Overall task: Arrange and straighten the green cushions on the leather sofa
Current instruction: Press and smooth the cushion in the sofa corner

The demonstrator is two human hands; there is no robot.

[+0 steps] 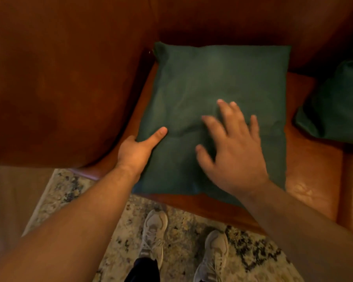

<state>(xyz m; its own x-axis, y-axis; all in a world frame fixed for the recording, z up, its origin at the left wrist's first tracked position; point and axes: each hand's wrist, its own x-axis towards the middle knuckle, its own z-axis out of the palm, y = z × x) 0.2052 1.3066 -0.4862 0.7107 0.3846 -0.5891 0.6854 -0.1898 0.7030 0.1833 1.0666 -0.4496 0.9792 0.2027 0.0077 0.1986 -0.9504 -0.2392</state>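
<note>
Leather sofa; left hand, right hand on green cushion

- A brown leather sofa fills the far half, and its broad arm bulges at the left.
- The seat has a glossy shine at the right, toward its near edge.
- A pale rug mottled with dark specks lies near, in front of the sofa.
- Bare light floor shows left of the rug.
- The light is warm and dim.
</note>
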